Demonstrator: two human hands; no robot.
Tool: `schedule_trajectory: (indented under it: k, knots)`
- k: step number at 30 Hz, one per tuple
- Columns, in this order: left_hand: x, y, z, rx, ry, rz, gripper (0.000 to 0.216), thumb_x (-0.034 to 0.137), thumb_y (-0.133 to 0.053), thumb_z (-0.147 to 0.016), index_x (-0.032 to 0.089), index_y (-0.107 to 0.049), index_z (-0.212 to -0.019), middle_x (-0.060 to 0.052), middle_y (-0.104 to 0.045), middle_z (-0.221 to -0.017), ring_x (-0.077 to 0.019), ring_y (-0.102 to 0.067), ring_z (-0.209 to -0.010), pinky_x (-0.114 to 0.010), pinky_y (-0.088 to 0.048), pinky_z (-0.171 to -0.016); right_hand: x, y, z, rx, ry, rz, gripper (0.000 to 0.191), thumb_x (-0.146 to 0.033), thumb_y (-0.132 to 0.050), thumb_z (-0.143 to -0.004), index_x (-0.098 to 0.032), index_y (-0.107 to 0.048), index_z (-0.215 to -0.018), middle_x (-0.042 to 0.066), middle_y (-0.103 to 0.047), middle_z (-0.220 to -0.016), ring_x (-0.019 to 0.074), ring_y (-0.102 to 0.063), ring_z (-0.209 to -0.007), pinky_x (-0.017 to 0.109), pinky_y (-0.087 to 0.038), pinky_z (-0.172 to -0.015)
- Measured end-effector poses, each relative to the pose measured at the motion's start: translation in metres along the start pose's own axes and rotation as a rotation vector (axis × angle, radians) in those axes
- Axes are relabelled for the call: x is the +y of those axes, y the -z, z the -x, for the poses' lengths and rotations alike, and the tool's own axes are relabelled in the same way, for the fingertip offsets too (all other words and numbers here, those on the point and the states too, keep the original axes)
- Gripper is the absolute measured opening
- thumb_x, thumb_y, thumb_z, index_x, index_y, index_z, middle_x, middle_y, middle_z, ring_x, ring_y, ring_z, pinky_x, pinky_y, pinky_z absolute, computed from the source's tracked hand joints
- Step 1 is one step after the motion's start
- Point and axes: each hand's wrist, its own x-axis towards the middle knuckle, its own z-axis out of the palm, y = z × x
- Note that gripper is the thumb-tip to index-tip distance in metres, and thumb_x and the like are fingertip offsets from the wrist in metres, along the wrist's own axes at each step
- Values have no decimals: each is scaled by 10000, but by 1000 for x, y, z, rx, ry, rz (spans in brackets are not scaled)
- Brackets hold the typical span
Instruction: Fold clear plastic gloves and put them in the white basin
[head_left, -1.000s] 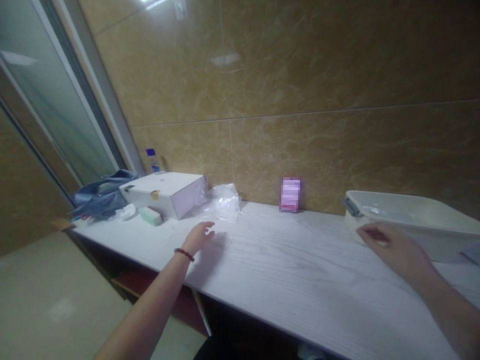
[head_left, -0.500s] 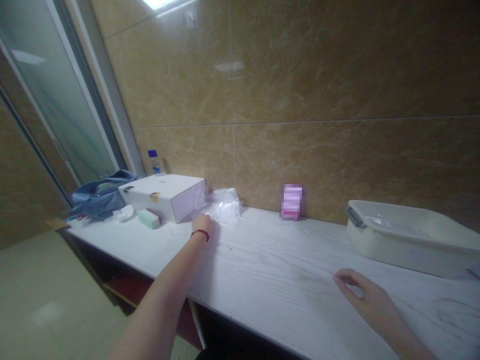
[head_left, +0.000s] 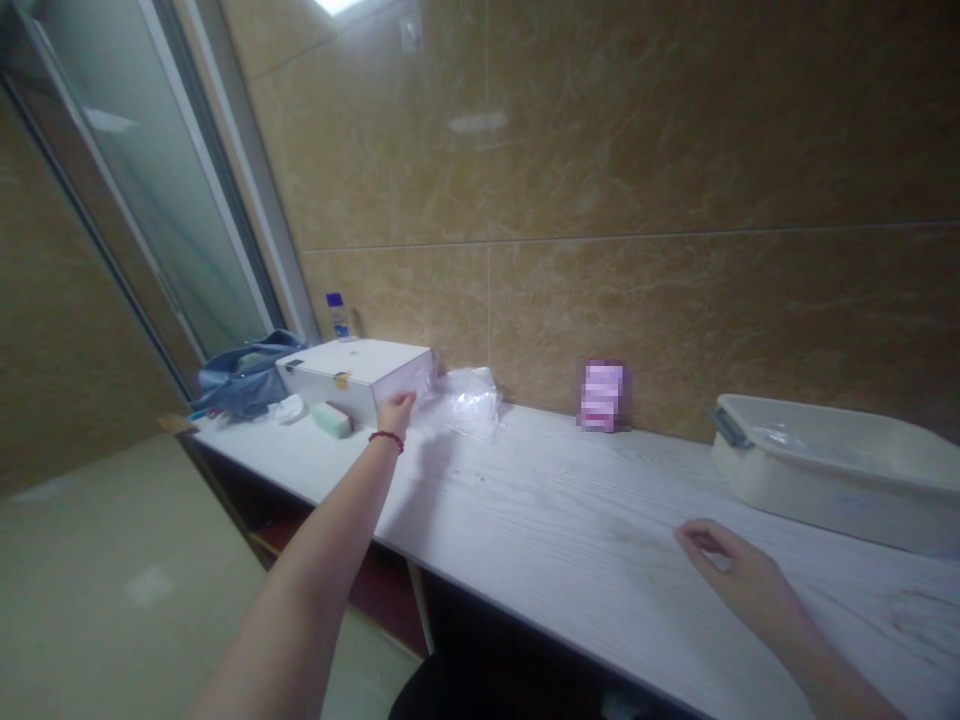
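Observation:
My left hand (head_left: 395, 412), with a dark red beaded bracelet on the wrist, hovers in front of the right side of a white box (head_left: 356, 360). Its fingers are drawn together, and I cannot make out whether anything is between them. Just right of it, a crumpled clear plastic bag (head_left: 472, 400) lies against the wall. My right hand (head_left: 724, 560) is over the right part of the white wood-grain tabletop (head_left: 547, 520). Its thumb and fingertips meet in a loop with nothing visible inside.
A cream basin (head_left: 825, 485) with a grey handle stands at the right. A blurred pink pack (head_left: 602, 397) leans by the wall. At the left are a green-and-white sponge (head_left: 331, 420), a blue bag (head_left: 244, 380) and a blue-capped bottle (head_left: 338, 318).
My left hand has lifted off the tabletop and moved up and left toward the box's side. The right hand keeps its looped pose. The view has shifted slightly left.

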Motion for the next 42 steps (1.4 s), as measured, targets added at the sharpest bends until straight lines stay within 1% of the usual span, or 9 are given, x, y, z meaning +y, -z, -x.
schedule_trajectory:
  k: [6,10,15,22,26,30,35,39,42]
  knots:
    - [36,28,22,-135,-43,374,319,379,-436,-732,111,-531,-877,-62,-599,-813,-119,-565,-759,-227,-446,-655,-38,5,-7,-19,53,-31,244,-419,-429,-690,-209,-545,-734,14,-615,-748,168,-578,-731,263,-445,-636]
    - [66,37,52,-467,-6,870,255,356,-561,-661,135,-510,-775,-45,-569,-813,-147,-545,-827,-314,-442,-731,-85,2,-13,-15,178,-122,234,-391,-402,-719,-194,-528,-739,21,-600,-746,155,-568,-719,279,-436,-687]
    - [102,35,99,-720,128,1075,177,312,-553,-692,146,-523,-748,-46,-544,-904,-172,-514,-895,-386,-420,-775,-149,-14,-16,-35,343,-249,215,-348,-386,-747,-185,-503,-823,32,-575,-804,135,-549,-727,275,-438,-681]
    - [132,33,162,-974,222,1207,214,317,-455,-765,194,-546,-915,-52,-492,-1082,-198,-467,-991,-409,-395,-816,-181,-56,-8,252,367,-181,762,-382,-558,-624,-140,-182,-1242,152,-304,-1220,259,-315,-1104,426,-307,-890]
    - [133,29,184,-1073,257,1227,238,327,-412,-786,200,-543,-939,-52,-489,-1100,-188,-462,-1006,-366,-400,-822,-182,-51,-4,368,417,-139,611,-349,-491,-695,-188,-244,-1230,121,-273,-1242,259,-249,-1146,452,-255,-919]
    - [131,26,193,-1073,287,1222,236,328,-409,-785,191,-541,-924,-57,-522,-1037,-182,-504,-940,-381,-404,-818,-177,-31,-7,392,463,-156,235,-294,-419,-753,-220,-532,-945,72,-390,-1152,214,-335,-1092,404,-267,-920]
    - [122,20,186,-863,297,1093,180,301,-453,-759,150,-539,-804,-68,-558,-886,-137,-551,-764,-350,-437,-767,-155,-12,-20,407,333,-293,224,-314,-388,-764,-201,-575,-811,67,-530,-940,174,-466,-935,349,-360,-826]
    - [118,15,170,-647,169,850,197,324,-482,-726,130,-516,-722,-40,-542,-731,-87,-525,-614,-249,-461,-624,-122,-10,-20,234,185,-313,261,-353,-396,-743,-176,-584,-780,48,-586,-843,159,-523,-821,301,-404,-728]
    - [123,16,153,-489,-65,543,254,373,-458,-722,128,-523,-704,-5,-501,-615,-58,-455,-464,-178,-393,-453,-92,-11,-16,32,69,-289,269,-367,-420,-718,-165,-590,-770,36,-611,-781,148,-553,-728,274,-418,-664]
